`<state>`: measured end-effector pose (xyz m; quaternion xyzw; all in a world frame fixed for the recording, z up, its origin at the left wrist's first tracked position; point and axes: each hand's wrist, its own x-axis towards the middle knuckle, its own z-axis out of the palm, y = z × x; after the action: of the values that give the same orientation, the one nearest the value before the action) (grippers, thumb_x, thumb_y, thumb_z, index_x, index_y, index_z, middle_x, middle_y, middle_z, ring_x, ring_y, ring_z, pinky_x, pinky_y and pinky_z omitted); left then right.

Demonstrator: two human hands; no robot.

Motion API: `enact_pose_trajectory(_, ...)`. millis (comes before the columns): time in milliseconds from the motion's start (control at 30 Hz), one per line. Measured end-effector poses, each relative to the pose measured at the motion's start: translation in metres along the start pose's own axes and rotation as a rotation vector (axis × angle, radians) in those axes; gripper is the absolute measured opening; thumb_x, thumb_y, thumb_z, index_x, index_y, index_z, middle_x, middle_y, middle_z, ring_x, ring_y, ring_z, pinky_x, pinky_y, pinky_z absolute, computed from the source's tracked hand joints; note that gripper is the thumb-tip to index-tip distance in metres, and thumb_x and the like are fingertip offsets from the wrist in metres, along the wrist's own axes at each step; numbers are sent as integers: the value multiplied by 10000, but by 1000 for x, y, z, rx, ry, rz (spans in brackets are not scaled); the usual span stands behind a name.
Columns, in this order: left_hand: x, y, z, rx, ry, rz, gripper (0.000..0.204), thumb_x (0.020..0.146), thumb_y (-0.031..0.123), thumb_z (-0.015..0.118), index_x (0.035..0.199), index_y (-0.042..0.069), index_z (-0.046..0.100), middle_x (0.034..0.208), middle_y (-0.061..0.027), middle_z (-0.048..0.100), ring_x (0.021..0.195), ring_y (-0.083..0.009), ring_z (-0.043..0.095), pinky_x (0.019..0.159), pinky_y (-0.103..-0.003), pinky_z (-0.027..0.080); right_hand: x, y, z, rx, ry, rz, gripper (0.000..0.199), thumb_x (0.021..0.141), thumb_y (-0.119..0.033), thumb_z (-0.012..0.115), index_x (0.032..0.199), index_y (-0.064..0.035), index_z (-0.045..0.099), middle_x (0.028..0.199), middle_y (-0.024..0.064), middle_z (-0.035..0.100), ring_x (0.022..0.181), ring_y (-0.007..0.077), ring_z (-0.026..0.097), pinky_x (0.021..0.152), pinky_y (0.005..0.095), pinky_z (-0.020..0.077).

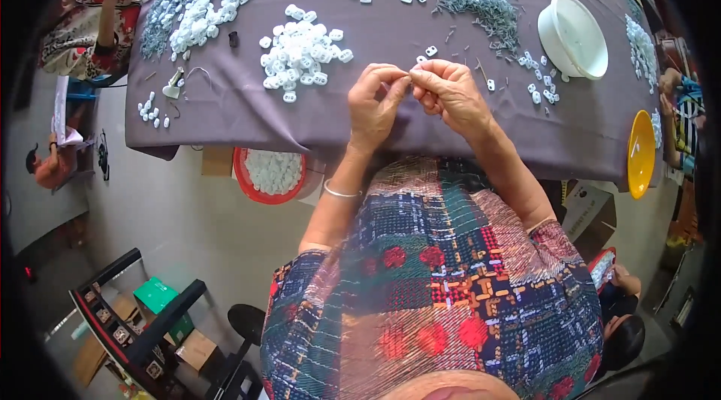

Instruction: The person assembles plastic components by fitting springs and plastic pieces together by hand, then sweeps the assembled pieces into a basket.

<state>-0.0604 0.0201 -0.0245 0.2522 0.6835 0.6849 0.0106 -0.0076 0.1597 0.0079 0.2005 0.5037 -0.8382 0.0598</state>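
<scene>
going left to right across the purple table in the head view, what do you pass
small white parts by the table's left edge → white heap of plastic pieces → left hand → right hand → grey pile of metal pins → white bowl → yellow dish

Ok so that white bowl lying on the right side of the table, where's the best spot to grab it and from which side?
Probably by the rim. The white bowl lies with its opening up, beside the heap of grey pins, and its thin raised edge gives fingers something to pinch. The near rim, facing the right hand, looks easiest to reach, coming from above with the thumb inside and the fingers outside the wall.
</scene>
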Motion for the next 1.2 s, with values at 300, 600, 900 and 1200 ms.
enact_pose_trajectory(300, -3, 11, 8, -206, 69, -228, 43, 835, 39, 632, 856, 2, 626, 798, 19, 603, 703, -40, 537, 641, -181, 440, -2, 6, 0, 115, -17, -44, 135, 876, -149, 603, 939, -30, 593, 697, 22, 601, 520, 29, 504, 417, 151, 371)
enact_pose_trajectory(600, -7, 20, 13, -236, 140, -275, 86, 859, 83, 621, 880, 0, 610, 751, -3, 595, 695, -62, 554, 624, -193, 453, -4, 8, 4, 27, 36, -112, 125, 879, -146, 600, 915, -26, 603, 708, 18, 612, 535, 37, 526, 447, 141, 403)
enact_pose_trajectory(900, -6, 26, 16, -192, 106, -218, 103, 886, 103, 586, 849, 7, 581, 753, -9, 588, 658, -60, 536, 601, -208, 450, -5, 14, 5, 42, 59, -187, 112, 887, -126, 580, 923, -23, 602, 726, 9, 613, 558, 35, 534, 486, 138, 424)
enact_pose_trajectory(1200, -3, 11, 15, 153, 81, -32, 89, 865, 91, 578, 832, 8, 579, 736, -31, 590, 682, -94, 532, 610, -241, 428, -10, 8, 8, -234, 166, -324, 101, 877, -89, 564, 943, -20, 598, 732, -3, 600, 602, 34, 521, 535, 159, 431)
